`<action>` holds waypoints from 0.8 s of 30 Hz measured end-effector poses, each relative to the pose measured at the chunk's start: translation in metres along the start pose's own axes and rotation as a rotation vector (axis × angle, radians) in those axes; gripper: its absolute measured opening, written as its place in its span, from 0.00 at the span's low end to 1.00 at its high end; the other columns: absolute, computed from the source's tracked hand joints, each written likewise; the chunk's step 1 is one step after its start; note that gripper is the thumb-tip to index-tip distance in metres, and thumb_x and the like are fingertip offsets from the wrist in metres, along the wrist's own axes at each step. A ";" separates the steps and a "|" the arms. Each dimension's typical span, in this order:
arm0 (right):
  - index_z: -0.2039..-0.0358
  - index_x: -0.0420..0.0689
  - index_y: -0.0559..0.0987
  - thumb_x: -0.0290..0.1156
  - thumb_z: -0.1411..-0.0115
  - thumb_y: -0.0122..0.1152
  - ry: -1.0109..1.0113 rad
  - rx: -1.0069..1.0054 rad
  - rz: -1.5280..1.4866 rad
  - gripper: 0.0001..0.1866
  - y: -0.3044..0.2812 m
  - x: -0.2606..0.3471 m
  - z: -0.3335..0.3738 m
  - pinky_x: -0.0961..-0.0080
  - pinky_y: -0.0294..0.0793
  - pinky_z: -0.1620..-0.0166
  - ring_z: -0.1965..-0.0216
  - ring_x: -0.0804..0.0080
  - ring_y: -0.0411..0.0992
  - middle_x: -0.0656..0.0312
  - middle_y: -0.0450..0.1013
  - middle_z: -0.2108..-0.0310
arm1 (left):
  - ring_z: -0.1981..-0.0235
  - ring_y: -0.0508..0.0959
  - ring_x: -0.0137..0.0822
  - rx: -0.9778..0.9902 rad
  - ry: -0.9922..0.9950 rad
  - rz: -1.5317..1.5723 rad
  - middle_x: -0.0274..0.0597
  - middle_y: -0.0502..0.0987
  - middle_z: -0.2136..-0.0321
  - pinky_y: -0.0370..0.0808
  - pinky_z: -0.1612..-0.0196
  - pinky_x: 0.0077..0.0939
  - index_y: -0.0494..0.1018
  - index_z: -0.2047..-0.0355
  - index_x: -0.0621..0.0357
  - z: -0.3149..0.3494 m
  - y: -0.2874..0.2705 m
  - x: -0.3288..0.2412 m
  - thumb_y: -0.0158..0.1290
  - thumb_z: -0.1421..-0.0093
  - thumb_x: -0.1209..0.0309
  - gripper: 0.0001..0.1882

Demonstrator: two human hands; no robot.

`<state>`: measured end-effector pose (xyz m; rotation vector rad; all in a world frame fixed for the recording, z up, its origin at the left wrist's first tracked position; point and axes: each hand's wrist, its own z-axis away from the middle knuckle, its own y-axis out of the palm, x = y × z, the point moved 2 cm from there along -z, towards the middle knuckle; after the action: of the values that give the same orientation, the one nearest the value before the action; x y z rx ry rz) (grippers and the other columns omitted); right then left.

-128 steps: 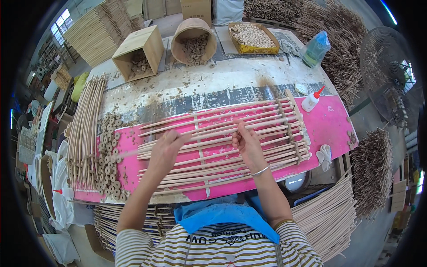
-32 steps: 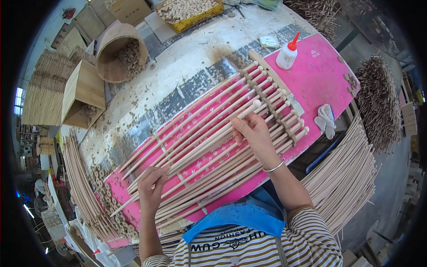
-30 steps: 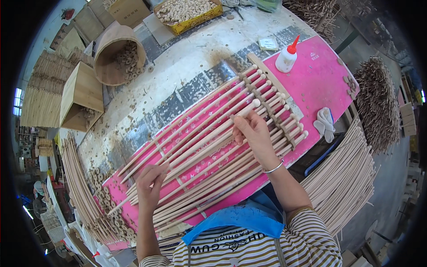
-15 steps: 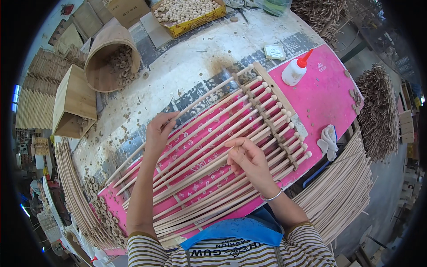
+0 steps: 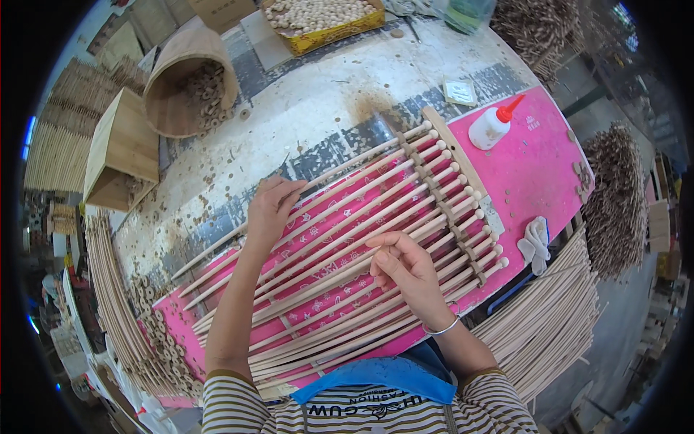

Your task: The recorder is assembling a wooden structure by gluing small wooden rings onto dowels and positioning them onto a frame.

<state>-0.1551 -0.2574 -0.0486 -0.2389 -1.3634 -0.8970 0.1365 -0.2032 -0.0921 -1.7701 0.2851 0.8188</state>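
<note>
Slender wooden rods with round ball ends (image 5: pixel 376 206) lie side by side across a pink patterned surface. Near the balls, a row of brown pieces (image 5: pixel 442 204) crosses them, and a pale wooden strip (image 5: pixel 457 153) stands beyond the ball ends. My left hand (image 5: pixel 271 210) is closed on the farthest rod (image 5: pixel 354 159), whose ball end is in line with the others. Over the middle of the rods is my right hand (image 5: pixel 406 273), its thumb and forefinger pinched together. Whether anything is between those fingertips cannot be seen.
A white glue bottle with red tip (image 5: pixel 488 129) stands right on the pink sheet, with a crumpled glove (image 5: pixel 534 246) nearer. Wooden rings spill from a tub (image 5: pixel 165 101). A yellow tray (image 5: pixel 336 36) holds wooden balls. Rod bundles (image 5: pixel 542 325) flank the table.
The farthest rod, held by my left hand, has come down and nearer, its ball end now in line with the row. My right hand stays pinched in nearly the same place.
</note>
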 end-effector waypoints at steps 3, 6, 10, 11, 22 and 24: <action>0.45 0.41 0.77 0.32 0.24 0.55 -0.001 0.032 0.034 0.13 0.016 -0.006 -0.002 0.84 0.72 0.69 0.71 0.82 0.71 0.66 0.74 0.71 | 0.63 0.77 0.48 -0.035 0.086 -0.116 0.44 0.76 0.69 0.73 0.60 0.42 0.86 0.54 0.49 0.014 -0.009 0.019 0.60 0.36 0.71 0.12; 0.46 0.40 0.77 0.31 0.25 0.56 -0.001 -0.120 0.177 0.12 0.006 -0.001 0.012 0.85 0.69 0.69 0.73 0.84 0.69 0.67 0.73 0.72 | 0.62 0.76 0.50 -0.104 0.154 -0.104 0.46 0.75 0.68 0.72 0.58 0.47 0.83 0.48 0.47 0.002 0.020 0.022 0.59 0.35 0.65 0.15; 0.47 0.42 0.78 0.33 0.24 0.55 -0.024 -0.039 0.198 0.12 0.005 -0.013 0.017 0.87 0.68 0.70 0.74 0.85 0.68 0.67 0.73 0.71 | 0.56 0.80 0.46 -0.174 0.101 -0.185 0.41 0.77 0.59 0.76 0.49 0.47 0.81 0.46 0.45 0.012 0.032 0.012 0.59 0.35 0.65 0.17; 0.47 0.41 0.78 0.34 0.24 0.55 -0.013 0.006 0.203 0.12 0.010 -0.017 0.017 0.87 0.68 0.69 0.74 0.85 0.68 0.67 0.73 0.70 | 0.55 0.79 0.45 -0.197 0.072 -0.224 0.40 0.77 0.58 0.75 0.48 0.46 0.81 0.46 0.45 0.021 0.029 0.010 0.59 0.35 0.65 0.17; 0.49 0.40 0.78 0.33 0.24 0.56 -0.003 0.149 0.371 0.11 0.056 -0.009 0.005 0.86 0.67 0.68 0.73 0.84 0.68 0.68 0.73 0.71 | 0.35 0.72 0.47 -0.463 0.036 -0.244 0.47 0.76 0.42 0.62 0.29 0.52 0.73 0.37 0.53 0.078 0.017 -0.040 0.60 0.39 0.69 0.28; 0.49 0.39 0.78 0.33 0.24 0.56 0.006 0.156 0.404 0.12 0.073 -0.007 -0.007 0.86 0.67 0.69 0.73 0.84 0.68 0.68 0.73 0.71 | 0.35 0.72 0.47 -0.497 0.010 -0.219 0.47 0.75 0.41 0.62 0.29 0.52 0.73 0.37 0.54 0.113 0.013 -0.046 0.59 0.39 0.69 0.28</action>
<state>-0.1005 -0.2114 -0.0318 -0.3750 -1.3104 -0.4521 0.0522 -0.1146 -0.0882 -2.2200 -0.1207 0.7634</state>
